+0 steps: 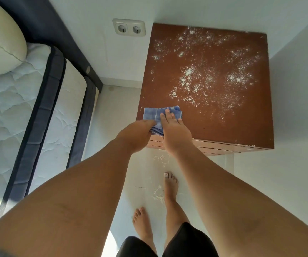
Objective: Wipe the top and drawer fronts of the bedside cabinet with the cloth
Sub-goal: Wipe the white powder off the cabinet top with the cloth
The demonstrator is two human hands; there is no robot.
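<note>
- Left hand (137, 134) is pinching the cloth (152, 113) edge; right hand (173, 130) is pressing flat, fingers spread.
- Suggest sweeping powder (196, 78) toward the cabinet top (233, 117) near edge, keeping pressure even.

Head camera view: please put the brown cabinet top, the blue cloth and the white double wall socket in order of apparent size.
1. Brown cabinet top, by far largest.
2. Blue cloth and white double wall socket look alike; hands cover part of the cloth, so no ranking.

Seen from above, a left hand (137, 135) and right hand (173, 130) press a folded blue cloth (154, 114) onto the near left corner of a brown bedside cabinet (242, 127) dusted with white powder (188, 72), beside a bed (19, 101).
</note>
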